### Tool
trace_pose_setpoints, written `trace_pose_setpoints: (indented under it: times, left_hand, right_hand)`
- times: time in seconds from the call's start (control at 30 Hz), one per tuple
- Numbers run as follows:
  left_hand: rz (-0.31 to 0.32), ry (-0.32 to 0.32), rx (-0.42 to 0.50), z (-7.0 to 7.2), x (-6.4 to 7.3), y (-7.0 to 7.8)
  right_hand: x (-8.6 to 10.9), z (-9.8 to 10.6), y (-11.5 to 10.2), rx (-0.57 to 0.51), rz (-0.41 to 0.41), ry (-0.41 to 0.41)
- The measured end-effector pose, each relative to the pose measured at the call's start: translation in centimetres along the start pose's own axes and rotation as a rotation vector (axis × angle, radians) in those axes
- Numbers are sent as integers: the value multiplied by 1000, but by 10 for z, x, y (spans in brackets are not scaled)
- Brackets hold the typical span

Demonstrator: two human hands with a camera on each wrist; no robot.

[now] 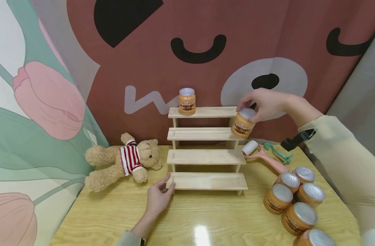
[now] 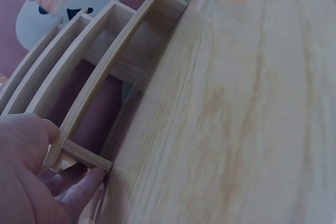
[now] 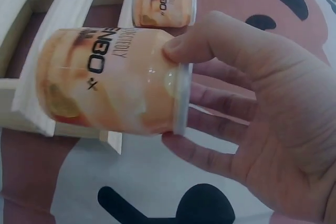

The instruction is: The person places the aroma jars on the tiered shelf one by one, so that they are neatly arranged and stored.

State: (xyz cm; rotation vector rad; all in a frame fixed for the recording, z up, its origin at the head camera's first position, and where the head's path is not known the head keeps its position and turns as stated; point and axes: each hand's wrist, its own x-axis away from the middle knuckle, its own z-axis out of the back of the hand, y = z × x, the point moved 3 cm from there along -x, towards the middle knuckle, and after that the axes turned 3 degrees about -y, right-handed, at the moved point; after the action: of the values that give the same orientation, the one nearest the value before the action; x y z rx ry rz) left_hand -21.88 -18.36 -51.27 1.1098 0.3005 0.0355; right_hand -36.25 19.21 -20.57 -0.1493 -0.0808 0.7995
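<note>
My right hand [image 1: 264, 102] grips an orange can [image 1: 243, 123] by its upper end, thumb on one side and fingers on the other, in the air at the right end of the stepped wooden shelf [image 1: 206, 156]. In the right wrist view the printed side of this can [image 3: 110, 82] faces the camera. Another orange can [image 1: 187, 102] stands upright on the top step, toward its left end. Down at the front, my left hand [image 1: 159, 196] pinches the left end of the lowest step; the left wrist view shows its fingers [image 2: 86, 187] around the board end.
On the table [image 1: 129, 218], a teddy bear [image 1: 130, 157] in a striped shirt lies left of the shelf. Several orange cans [image 1: 299, 218] stand at the right front. Behind them lie a pink-handled roller [image 1: 264, 155] and a green tool [image 1: 278, 153]. A printed curtain [image 1: 261, 27] hangs behind.
</note>
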Motion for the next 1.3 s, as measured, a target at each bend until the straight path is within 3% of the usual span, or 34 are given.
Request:
trace_pose_setpoints:
  times: [0.23,0.8,1.3]
  left_hand:
    - [5,-5,12,-1,1,-1]
    - [22,-6,16,2,4,-1]
    - [24,-26,25,-2,4,-1]
  right_hand:
    - [-25,8,12,-30,1,94]
    - [-77,17,23,2,-116,137]
    - [-89,12,23,-40,-116,155]
